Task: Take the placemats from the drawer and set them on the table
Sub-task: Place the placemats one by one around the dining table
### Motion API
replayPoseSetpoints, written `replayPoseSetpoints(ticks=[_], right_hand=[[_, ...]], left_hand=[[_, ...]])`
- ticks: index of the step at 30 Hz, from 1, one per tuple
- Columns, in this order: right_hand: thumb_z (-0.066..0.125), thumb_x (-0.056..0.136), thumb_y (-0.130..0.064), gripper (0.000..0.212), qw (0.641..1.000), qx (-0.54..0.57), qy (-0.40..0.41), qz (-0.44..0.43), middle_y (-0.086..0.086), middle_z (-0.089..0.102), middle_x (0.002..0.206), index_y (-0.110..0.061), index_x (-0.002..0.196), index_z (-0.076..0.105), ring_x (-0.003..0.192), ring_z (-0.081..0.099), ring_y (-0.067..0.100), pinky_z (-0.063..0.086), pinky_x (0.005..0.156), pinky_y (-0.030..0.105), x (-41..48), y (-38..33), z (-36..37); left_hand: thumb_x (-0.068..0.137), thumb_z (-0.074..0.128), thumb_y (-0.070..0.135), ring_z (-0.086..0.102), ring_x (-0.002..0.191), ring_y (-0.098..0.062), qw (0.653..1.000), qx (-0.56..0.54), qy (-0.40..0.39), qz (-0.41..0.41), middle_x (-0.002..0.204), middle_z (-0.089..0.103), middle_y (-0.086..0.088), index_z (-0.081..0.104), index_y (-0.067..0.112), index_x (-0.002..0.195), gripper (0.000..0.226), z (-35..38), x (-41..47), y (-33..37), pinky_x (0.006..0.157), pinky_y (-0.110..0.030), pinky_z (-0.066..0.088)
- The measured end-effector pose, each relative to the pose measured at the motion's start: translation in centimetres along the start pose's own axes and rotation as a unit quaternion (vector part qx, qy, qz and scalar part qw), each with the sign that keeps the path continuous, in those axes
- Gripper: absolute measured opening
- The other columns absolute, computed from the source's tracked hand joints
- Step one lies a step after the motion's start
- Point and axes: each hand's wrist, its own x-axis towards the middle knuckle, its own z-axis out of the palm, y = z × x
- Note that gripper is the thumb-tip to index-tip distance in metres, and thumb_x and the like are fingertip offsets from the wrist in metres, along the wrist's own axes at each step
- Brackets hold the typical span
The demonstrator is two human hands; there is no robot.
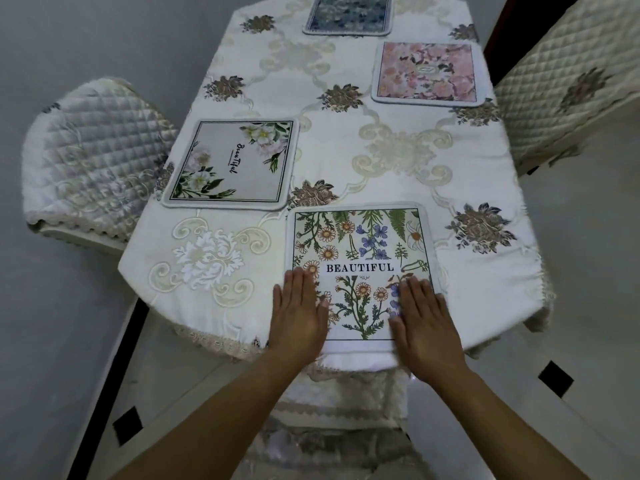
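Note:
Several placemats lie on the table (485, 278), which is covered with a cream embroidered cloth. The nearest one, a wildflower placemat (362, 244) printed with "BEAUTIFUL", sits at the near edge. My left hand (298, 317) rests flat on its lower left corner and my right hand (424, 327) rests flat on its lower right part, fingers extended, gripping nothing. A grey placemat with white flowers (232, 164) lies to the left, a pink floral placemat (427, 72) at the far right, and a blue floral placemat (348, 13) at the far end. No drawer is in view.
A chair with a quilted cover (93, 161) stands at the table's left. Another quilted chair (568, 88) stands at the right. A third covered chair seat (339, 410) is tucked under the near edge, between my arms. Grey tiled floor surrounds the table.

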Motion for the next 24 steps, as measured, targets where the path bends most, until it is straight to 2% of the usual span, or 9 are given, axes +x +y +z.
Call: replayPoseSetpoints(ticks=[3,6,11,14,18,24], right_hand=[[0.015,0.098,-0.048,0.066,0.999,0.042,-0.011,-0.017,0.010,0.011,0.162,-0.012,0.154,0.013,0.150,0.002,0.023,0.001,0.120,0.039,4.6,-0.6,-1.6],[0.027,0.101,-0.034,0.058,0.998,0.015,-0.010,-0.057,0.013,0.014,0.161,-0.009,0.152,0.015,0.149,0.007,0.028,0.009,0.121,0.047,11.9,-1.9,-3.8],[0.020,0.102,-0.037,0.058,0.994,-0.022,-0.080,-0.073,0.009,0.008,0.163,-0.011,0.153,0.012,0.150,0.005,0.025,0.006,0.120,0.045,20.4,-3.6,-5.1],[0.018,0.101,-0.039,0.060,0.993,-0.027,-0.065,-0.092,0.009,0.008,0.163,-0.011,0.153,0.012,0.150,0.004,0.025,0.004,0.120,0.045,21.5,-2.8,-4.3],[0.022,0.100,-0.036,0.062,0.992,-0.028,-0.036,-0.120,0.011,0.005,0.163,-0.009,0.154,0.008,0.150,0.000,0.024,0.001,0.120,0.041,21.1,0.0,-3.5],[0.018,0.097,-0.040,0.065,0.998,-0.031,-0.020,-0.051,0.014,0.008,0.162,-0.008,0.153,0.010,0.149,0.006,0.028,0.007,0.119,0.047,19.8,6.5,-5.1]], left_hand=[[0.100,0.023,0.040,0.001,0.148,-0.034,1.000,-0.006,0.010,-0.025,0.160,0.009,-0.020,0.011,0.003,0.150,0.064,-0.3,4.3,1.3,0.119,-0.049,0.000],[0.100,0.026,0.036,0.003,0.147,-0.035,1.000,-0.016,0.016,-0.014,0.159,0.009,-0.022,0.010,0.001,0.149,0.062,-0.8,10.6,4.3,0.119,-0.049,0.003],[0.098,0.036,0.031,-0.002,0.148,-0.034,0.999,0.032,-0.025,0.018,0.160,0.005,-0.020,0.004,0.001,0.150,0.068,-0.3,17.8,6.5,0.121,-0.047,0.003],[0.101,0.020,0.033,0.001,0.148,-0.032,0.998,0.036,-0.005,0.046,0.160,0.011,-0.019,0.010,0.002,0.150,0.059,0.1,18.7,5.3,0.121,-0.044,0.002],[0.099,0.016,0.044,0.004,0.148,-0.029,0.996,0.043,0.014,0.083,0.159,0.013,-0.018,0.009,0.004,0.151,0.066,-0.1,18.0,2.3,0.121,-0.043,0.004],[0.100,0.017,0.047,0.000,0.148,-0.028,0.996,0.049,0.016,0.068,0.160,0.010,-0.019,0.010,0.004,0.151,0.067,-1.4,16.5,-2.9,0.121,-0.041,0.003]])
